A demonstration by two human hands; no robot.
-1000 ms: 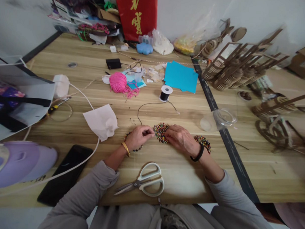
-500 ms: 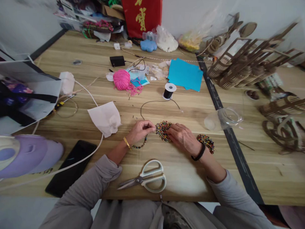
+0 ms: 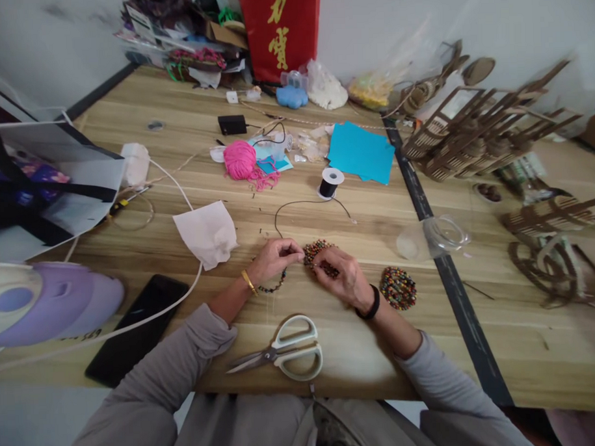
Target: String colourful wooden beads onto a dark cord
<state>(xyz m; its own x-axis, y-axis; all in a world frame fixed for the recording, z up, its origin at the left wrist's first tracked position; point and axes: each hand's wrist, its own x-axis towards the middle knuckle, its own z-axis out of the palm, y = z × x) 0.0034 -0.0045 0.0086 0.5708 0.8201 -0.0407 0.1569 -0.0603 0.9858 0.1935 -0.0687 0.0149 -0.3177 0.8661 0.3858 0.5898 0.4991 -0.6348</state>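
Fingers point(image 3: 340, 260) hide beads point(image 3: 315, 249) (partly).

The right hand point(image 3: 342, 273) has shifted leftward, fully uncovering the bead coil point(image 3: 398, 297) beside its wrist

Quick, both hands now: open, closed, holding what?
Left hand: pinched closed; anything held is too small to tell.
Right hand: pinched closed at the bead pile; held item, if any, unclear.
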